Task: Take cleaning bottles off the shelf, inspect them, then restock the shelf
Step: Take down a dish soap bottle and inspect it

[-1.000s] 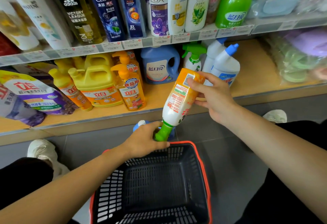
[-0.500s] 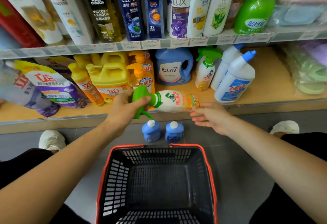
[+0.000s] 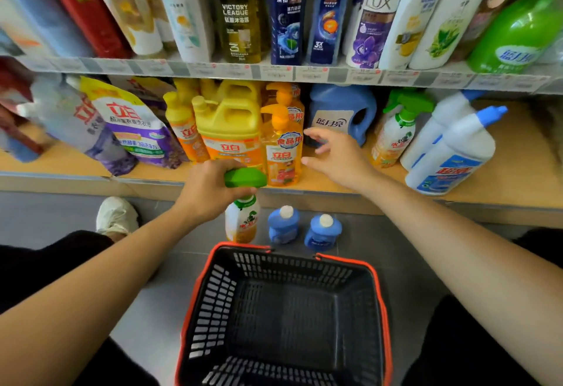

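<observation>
Hiding spray bottle (image 3: 242,222) neck: left hand (image 3: 207,192)

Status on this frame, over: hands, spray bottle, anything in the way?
Left grip holds spray bottle by its green trigger head, upright beside two blue bottles. Right grip open, stretched toward blue jug on shelf. Nothing between them.

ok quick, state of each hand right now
left hand: grips the spray bottle by its green head
right hand: open, fingers spread, holding nothing
</observation>
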Demonstrator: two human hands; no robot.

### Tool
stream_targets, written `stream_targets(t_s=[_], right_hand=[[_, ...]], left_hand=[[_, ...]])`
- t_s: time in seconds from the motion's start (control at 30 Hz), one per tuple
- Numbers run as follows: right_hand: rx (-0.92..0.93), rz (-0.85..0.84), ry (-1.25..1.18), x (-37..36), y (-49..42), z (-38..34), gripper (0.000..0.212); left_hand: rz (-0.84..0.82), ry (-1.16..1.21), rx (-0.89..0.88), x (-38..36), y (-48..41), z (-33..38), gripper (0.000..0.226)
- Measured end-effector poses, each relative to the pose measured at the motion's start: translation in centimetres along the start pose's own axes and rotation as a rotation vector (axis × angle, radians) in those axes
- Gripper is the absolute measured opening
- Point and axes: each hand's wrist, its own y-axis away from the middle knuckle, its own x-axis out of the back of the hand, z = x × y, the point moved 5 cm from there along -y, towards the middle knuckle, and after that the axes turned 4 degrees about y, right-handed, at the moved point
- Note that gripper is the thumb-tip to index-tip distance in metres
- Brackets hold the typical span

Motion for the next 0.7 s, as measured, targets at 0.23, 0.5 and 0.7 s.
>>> stream_targets(t_s=[0.23,0.5,0.7], right_hand=[[0.206,-0.033,0.204,-3.1,-5.0,-2.5,0.089],[0.208,0.118,0.152,-1.7,-7.2,-3.5,0.047],[0.236,0.14,0.197,-1.3,-6.1,-3.6,0.03]], left_hand=[[-0.164,-0.106,0.16,-5.1,0.0,-7.0,0.045],[-0.284,-0.057,0.293,-9.8,0.8,-9.9,0.046],[-0.327,-0.059,0.311,-9.6,0.3,-8.9,0.056]])
